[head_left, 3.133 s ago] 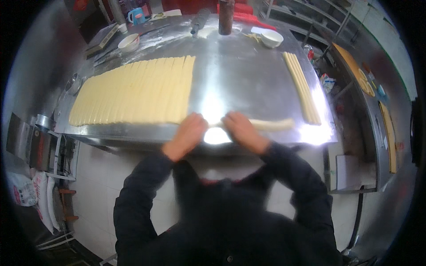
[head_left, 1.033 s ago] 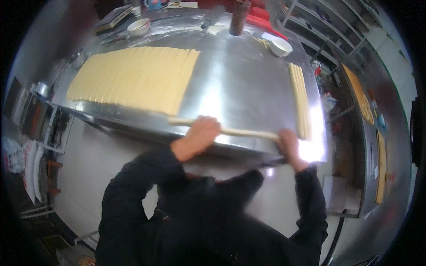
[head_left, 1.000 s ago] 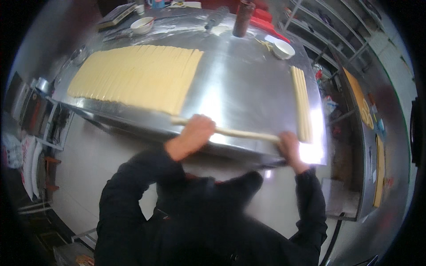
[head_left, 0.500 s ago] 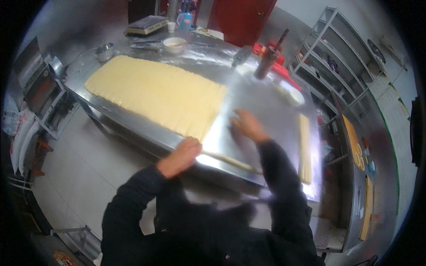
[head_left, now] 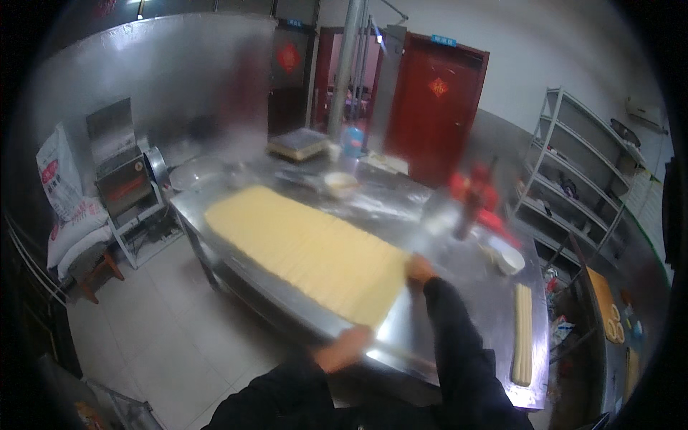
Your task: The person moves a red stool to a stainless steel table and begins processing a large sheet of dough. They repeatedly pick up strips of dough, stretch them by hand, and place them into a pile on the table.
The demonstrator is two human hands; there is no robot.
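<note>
A long sheet of pale yellow dough [head_left: 308,251] lies flat across the metal table, its long sides running from far left toward me. My left hand [head_left: 347,348] is at its near right corner, fingers closed together on the dough edge, though blurred. At the far end of the same short edge, my right hand [head_left: 421,269] touches the corner; motion smears its fingers. A thin pale rod or strip [head_left: 407,355] lies along the table's front edge, right of my left hand; I cannot make out which. Farther right lies a bundle of long dough strips [head_left: 523,337].
The metal table [head_left: 466,315] holds a white bowl [head_left: 340,185], a boxy item [head_left: 297,143] and a blue jug [head_left: 352,142] at the back. Toward the right are red items [head_left: 476,188], a dark upright cylinder [head_left: 469,215] and a white cup [head_left: 511,261]. Shelving [head_left: 573,165] stands beyond.
My head view has tilted up, bringing in more of the room. My right hand has moved from the bare metal to the dough's far right corner. My left hand stays at the near corner.
</note>
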